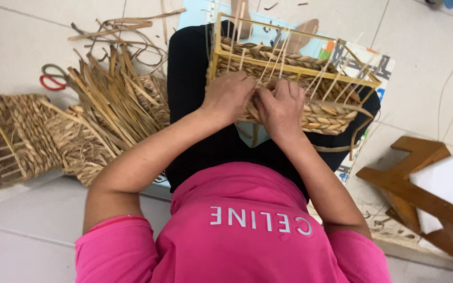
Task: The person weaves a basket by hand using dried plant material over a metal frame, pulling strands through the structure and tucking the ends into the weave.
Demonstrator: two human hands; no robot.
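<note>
Weaving is the step in hand: your left hand (228,96) and right hand (281,107) both pinch a strand against the basket (294,84) on your lap; next, probably tuck it behind the nearest stake.

View: single head-worn camera; no second view, so no shared area.
Position: above the seated person, over the pink short-sleeved shirt (247,236) that fills the lower edge.
Direction: steeply downward and forward, along both forearms to the lap and the pale tiled floor (420,57) beyond.
Distance: close; the left hand (229,97) and right hand (281,107) lie near frame centre, just above the middle.
Centre field: the half-woven rectangular straw basket on a yellow wire frame (294,84), resting on the black-trousered lap.
Left margin: loose pile of dried flat straw strips (106,99), red-and-green-handled scissors (52,77).
Right margin: brown wooden stool with a white pad (425,194), cut off by the frame edge.
</note>
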